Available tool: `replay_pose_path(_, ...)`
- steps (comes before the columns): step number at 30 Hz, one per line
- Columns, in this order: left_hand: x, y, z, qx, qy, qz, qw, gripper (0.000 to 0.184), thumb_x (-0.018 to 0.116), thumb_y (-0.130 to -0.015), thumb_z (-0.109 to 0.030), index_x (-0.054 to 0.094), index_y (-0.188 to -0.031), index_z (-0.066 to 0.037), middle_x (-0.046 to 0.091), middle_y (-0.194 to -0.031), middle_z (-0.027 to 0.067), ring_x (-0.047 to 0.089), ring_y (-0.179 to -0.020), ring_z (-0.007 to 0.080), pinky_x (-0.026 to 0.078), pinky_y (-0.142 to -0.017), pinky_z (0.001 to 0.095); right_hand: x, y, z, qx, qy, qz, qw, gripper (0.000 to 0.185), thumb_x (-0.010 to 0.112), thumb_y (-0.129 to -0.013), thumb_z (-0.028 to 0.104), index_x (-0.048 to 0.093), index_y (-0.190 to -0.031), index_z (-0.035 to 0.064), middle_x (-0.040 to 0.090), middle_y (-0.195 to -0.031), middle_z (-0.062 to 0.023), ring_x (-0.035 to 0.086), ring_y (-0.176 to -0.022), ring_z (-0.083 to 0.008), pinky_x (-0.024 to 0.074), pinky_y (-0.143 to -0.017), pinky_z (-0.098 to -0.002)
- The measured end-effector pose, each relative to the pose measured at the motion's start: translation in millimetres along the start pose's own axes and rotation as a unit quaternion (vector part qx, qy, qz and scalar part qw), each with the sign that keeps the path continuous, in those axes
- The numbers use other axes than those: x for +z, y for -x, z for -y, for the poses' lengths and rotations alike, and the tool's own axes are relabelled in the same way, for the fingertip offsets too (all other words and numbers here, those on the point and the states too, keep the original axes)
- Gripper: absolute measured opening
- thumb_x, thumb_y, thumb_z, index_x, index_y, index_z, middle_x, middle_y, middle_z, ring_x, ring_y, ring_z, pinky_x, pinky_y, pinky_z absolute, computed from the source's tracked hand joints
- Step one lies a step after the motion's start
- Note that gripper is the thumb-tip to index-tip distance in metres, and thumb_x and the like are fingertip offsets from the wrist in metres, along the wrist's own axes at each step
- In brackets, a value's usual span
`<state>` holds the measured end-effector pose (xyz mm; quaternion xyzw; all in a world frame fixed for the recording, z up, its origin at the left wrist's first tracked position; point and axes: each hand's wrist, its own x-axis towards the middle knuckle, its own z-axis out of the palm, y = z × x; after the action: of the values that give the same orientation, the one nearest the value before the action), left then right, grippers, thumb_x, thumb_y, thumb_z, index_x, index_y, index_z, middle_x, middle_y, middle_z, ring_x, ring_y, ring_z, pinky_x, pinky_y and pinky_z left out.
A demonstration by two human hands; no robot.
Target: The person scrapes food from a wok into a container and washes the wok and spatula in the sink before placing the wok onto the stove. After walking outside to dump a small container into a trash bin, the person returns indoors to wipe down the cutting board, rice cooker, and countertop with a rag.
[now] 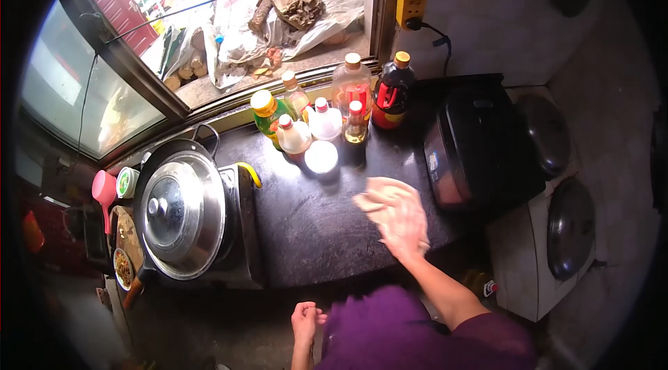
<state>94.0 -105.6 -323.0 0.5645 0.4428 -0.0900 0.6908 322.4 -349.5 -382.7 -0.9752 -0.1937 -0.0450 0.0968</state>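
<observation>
A beige cloth is under my right hand, whose fingers press it against the dark countertop. Both the hand and the cloth are smeared by motion. My left hand hangs in front of the counter's near edge, with its fingers curled in and nothing visible in them. Beyond the cloth stand a small white-topped container and a bottle with a red cap.
A lidded wok sits on the stove at left, its wooden handle pointing toward me. Several bottles, including a dark one, line the window side. A black appliance stands at right.
</observation>
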Motion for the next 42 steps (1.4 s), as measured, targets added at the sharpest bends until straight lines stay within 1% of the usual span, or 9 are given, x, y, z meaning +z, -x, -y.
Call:
replay_pose_path(3,9.6,-6.9,-1.2,-0.013,-0.010,0.000,1.000,0.011,0.050,-0.094,-0.005,0.053,-0.102,0.001,0.062,-0.080,0.0135,0.065,-0.061,0.0211,0.056,-0.053,0.0290,14.8,35.6,-31.5,0.115,0.019,-0.049,0.992,0.051,0.053,-0.088,0.034,0.047,-0.131,0.0067,0.036,-0.139,-0.0248,0.026,-0.134,-0.0472,0.0220,-0.106,-0.0629)
replay_pose_path(8,35.4,-19.3,-27.1,0.007,-0.015,0.006,1.000,0.010,0.050,-0.094,-0.005,0.052,-0.101,0.001,0.062,-0.079,0.0132,0.066,-0.061,0.0213,0.056,-0.053,0.0293,-9.1,-57.9,-17.7,-0.102,-0.046,0.076,0.991,0.053,0.050,-0.090,0.033,0.043,-0.138,0.0122,0.026,-0.147,-0.0267,0.018,-0.137,-0.0505,0.0118,-0.110,-0.0635)
replay_pose_path(12,39.5,-21.7,-27.0,0.016,-0.011,-0.019,1.000,0.010,0.050,-0.093,-0.004,0.052,-0.102,0.001,0.062,-0.080,0.0137,0.066,-0.061,0.0221,0.056,-0.053,0.0302,22.4,-134.5,-56.6,0.089,0.074,0.024,0.993,0.063,0.053,-0.087,0.039,0.039,-0.142,0.0101,0.014,-0.153,-0.0244,0.005,-0.139,-0.0543,0.0071,-0.110,-0.0661)
replay_pose_path(17,50.3,-9.1,-9.3,-0.002,-0.013,-0.017,1.000,0.011,0.051,-0.094,-0.007,0.052,-0.103,0.000,0.061,-0.081,0.0136,0.065,-0.062,0.0227,0.057,-0.055,0.0319,35.9,-183.4,-105.1,0.236,0.031,-0.068,0.969,0.056,0.048,-0.090,0.037,0.043,-0.137,0.0079,0.030,-0.148,-0.0223,0.026,-0.137,-0.0425,0.0281,-0.107,-0.0556)
replay_pose_path(26,61.9,12.7,3.0,0.041,-0.029,0.088,0.995,0.010,0.051,-0.095,-0.008,0.054,-0.102,-0.002,0.061,-0.082,0.0099,0.064,-0.064,0.0181,0.054,-0.055,0.0273,3.2,7.3,-89.9,0.093,0.024,-0.070,0.993,0.058,0.056,-0.088,0.036,0.043,-0.135,0.0029,0.029,-0.146,-0.0250,0.034,-0.131,-0.0401,0.0322,-0.105,-0.0541)
replay_pose_path(31,42.9,37.6,19.9,0.078,-0.028,0.107,0.991,0.011,0.051,-0.095,-0.009,0.053,-0.103,-0.002,0.061,-0.081,0.0097,0.064,-0.064,0.0173,0.055,-0.056,0.0275,-28.2,127.4,-132.2,0.184,0.064,-0.143,0.970,0.031,0.052,-0.084,0.009,0.053,-0.114,0.0017,0.051,-0.114,-0.0206,0.050,-0.108,-0.0389,0.0413,-0.092,-0.0500)
replay_pose_path(34,15.7,54.4,57.7,0.068,-0.015,0.094,0.993,0.011,0.051,-0.095,-0.008,0.053,-0.103,-0.002,0.061,-0.080,0.0098,0.064,-0.063,0.0177,0.055,-0.056,0.0278,-41.3,150.1,-167.5,0.478,-0.198,-0.167,0.839,0.024,0.045,-0.092,0.010,0.054,-0.114,0.0047,0.054,-0.113,-0.0191,0.055,-0.100,-0.0367,0.0457,-0.088,-0.0451)
replay_pose_path(38,-9.2,69.9,92.5,0.041,-0.033,0.086,0.995,0.011,0.051,-0.095,-0.009,0.053,-0.103,-0.002,0.061,-0.080,0.0100,0.064,-0.063,0.0178,0.054,-0.055,0.0279,-54.9,119.0,-97.0,0.204,-0.254,-0.290,0.900,0.019,0.045,-0.091,0.011,0.059,-0.102,0.0022,0.058,-0.103,-0.0180,0.056,-0.098,-0.0328,0.0440,-0.087,-0.0435)
replay_pose_path(42,6.1,80.9,73.2,0.077,-0.045,0.097,0.991,0.011,0.052,-0.096,-0.012,0.054,-0.102,-0.003,0.061,-0.080,0.0091,0.064,-0.063,0.0171,0.054,-0.053,0.0278,-28.8,73.2,43.8,-0.076,-0.202,-0.191,0.958,0.016,0.053,-0.082,0.011,0.061,-0.096,0.0079,0.058,-0.098,-0.0135,0.055,-0.088,-0.0333,0.0443,-0.080,-0.0447)
